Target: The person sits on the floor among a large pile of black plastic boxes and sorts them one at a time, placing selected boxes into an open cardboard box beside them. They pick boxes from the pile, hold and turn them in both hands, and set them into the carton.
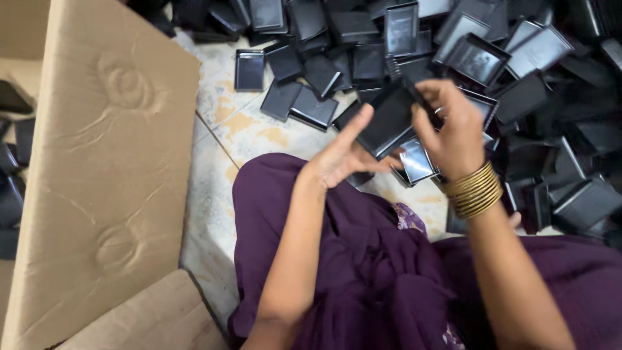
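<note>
My right hand (453, 133) has its grip closed on the far right edge of a black plastic tray (389, 120), thumb on the near side, fingers curled over the top. The tray is tilted, held in the air over the floor, just in front of my knees. My left hand (343, 152) is open and flat, fingers spread, palm touching the tray's near left edge; it supports rather than clamps, grip wide. Gold bangles (473, 191) sit on my right wrist. Purple cloth (363, 259) covers my lap, near. Far and right, a big loose pile of black trays (518, 71) lies on the tiled floor (253, 129), some face up, some flipped, many overlapping. One small tray (249, 69) lies apart at the pile's left edge. At left, a cardboard box flap (110, 162) stands up, dented.
</note>
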`<state>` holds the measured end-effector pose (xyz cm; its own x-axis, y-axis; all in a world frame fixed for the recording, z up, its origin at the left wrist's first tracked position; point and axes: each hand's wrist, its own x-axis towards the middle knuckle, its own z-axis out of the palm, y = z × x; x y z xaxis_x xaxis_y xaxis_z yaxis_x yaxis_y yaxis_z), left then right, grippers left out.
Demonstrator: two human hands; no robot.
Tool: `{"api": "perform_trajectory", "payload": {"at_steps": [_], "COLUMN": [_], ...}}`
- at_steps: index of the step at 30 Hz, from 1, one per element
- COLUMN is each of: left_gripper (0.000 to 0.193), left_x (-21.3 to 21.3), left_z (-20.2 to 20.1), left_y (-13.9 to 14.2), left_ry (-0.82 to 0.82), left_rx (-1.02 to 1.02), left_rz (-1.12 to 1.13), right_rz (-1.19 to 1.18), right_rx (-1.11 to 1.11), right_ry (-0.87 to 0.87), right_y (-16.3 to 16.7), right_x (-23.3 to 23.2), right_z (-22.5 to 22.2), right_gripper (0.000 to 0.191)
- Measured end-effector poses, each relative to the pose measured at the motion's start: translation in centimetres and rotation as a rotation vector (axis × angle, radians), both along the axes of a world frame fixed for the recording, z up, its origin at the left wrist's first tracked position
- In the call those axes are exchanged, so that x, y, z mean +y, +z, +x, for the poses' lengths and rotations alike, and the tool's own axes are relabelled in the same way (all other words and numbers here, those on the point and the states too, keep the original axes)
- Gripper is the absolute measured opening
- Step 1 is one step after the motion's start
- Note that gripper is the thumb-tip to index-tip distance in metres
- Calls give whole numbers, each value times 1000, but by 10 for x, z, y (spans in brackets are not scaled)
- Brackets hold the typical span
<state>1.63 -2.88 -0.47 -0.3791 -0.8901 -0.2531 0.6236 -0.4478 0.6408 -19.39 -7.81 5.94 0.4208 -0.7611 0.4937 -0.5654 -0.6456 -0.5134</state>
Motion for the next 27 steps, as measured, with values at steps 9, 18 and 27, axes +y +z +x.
{"api": "perform_trajectory", "payload": {"at_steps": [9, 18, 27], "left_gripper": [57, 59, 58], "left_x": [11, 9, 7], "left_z": [-26, -27, -51], "left_y": [2, -14, -12], "left_ry": [-259, 78, 323], "left_rx": [401, 479, 60], "left_rz": [-99, -115, -393], "right_rz": [878, 781, 580], "right_rx": [-543, -703, -409], "right_ry": [484, 281, 115], "right_y": [0, -5, -3], "right_x": [16, 12, 41], "right_z": [-58, -57, -2], "right_gripper": [25, 39, 84]}}
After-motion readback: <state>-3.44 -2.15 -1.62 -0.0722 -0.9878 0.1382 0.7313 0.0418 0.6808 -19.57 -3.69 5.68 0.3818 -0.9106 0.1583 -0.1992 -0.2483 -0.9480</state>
